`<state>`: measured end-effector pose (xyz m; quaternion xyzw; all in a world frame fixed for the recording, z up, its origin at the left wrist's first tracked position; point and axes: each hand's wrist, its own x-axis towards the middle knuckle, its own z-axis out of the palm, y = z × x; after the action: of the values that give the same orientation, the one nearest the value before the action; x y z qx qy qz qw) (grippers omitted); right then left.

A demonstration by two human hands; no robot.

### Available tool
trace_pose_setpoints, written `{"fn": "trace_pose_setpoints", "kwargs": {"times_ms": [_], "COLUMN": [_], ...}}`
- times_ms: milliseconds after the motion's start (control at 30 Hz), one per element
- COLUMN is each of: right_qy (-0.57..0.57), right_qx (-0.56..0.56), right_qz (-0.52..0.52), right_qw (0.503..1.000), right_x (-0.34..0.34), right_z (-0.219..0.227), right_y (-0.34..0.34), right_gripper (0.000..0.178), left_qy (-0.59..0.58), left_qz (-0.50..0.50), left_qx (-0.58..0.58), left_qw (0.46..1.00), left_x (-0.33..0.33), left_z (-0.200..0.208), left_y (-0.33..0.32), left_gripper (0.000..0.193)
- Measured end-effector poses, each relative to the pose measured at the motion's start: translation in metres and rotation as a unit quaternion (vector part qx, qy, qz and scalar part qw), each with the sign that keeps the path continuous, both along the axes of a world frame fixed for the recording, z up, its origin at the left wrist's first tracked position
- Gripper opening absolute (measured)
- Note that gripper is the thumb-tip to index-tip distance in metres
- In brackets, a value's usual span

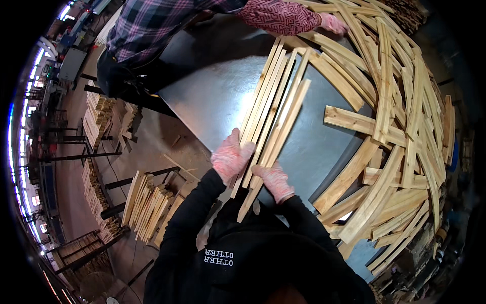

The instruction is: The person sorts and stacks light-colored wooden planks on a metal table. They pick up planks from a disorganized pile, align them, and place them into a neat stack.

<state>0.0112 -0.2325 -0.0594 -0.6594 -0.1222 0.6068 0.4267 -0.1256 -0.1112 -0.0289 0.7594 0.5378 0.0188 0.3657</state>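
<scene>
Both my hands wear pink-and-white work gloves. A loose row of long, narrow wooden slats (pixel 271 109) lies lengthwise over the metal table (pixel 202 91), the near ends sticking out toward my body. My left hand (pixel 231 157) is closed on the near left side of the row, its thumb lying over the slats. On the right side, my right hand (pixel 275 181) grips the outer slats, with some fingers hidden. Gaps show between several slats toward their far ends.
A large, tangled pile of wooden boards (pixel 385 116) covers the table's right side. Across the table, a co-worker's gloved hand (pixel 334 24) reaches to that pile. Stacked slats (pixel 147 205) rest on a dark rack at the left, with more stacks (pixel 98 119) behind.
</scene>
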Motion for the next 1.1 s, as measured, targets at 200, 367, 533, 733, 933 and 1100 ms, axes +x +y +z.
{"fn": "trace_pose_setpoints", "kwargs": {"times_ms": [200,367,533,733,933,1100], "right_qy": [-0.142,-0.181,-0.192,-0.146,-0.24,-0.559], "right_qx": [0.069,-0.064,-0.069,-0.086,0.012,0.036], "right_qz": [0.007,0.28,0.141,0.155,0.265,-0.148], "right_qw": [0.988,0.941,0.969,0.973,0.934,0.815], "right_x": [0.037,-0.011,-0.03,0.023,0.01,0.144], "right_z": [-0.037,0.031,0.009,0.031,0.021,0.057], "right_y": [-0.01,0.021,0.035,0.106,0.129,0.231], "right_gripper": [0.043,0.059,0.074,0.078,0.091,0.099], "left_qy": [0.159,-0.031,0.115,0.11,0.151,0.183], "left_qz": [-0.032,0.023,-0.036,-0.035,-0.084,-0.037], "left_qx": [0.064,0.048,0.113,0.102,0.196,0.197], "left_qw": [0.985,0.998,0.986,0.988,0.965,0.962], "left_x": [0.035,-0.021,-0.011,-0.019,-0.041,-0.043], "left_z": [0.002,-0.011,0.013,0.007,0.009,0.015], "left_y": [-0.025,0.012,0.027,0.025,0.02,0.018], "left_gripper": [0.114,0.109,0.118,0.107,0.106,0.104]}}
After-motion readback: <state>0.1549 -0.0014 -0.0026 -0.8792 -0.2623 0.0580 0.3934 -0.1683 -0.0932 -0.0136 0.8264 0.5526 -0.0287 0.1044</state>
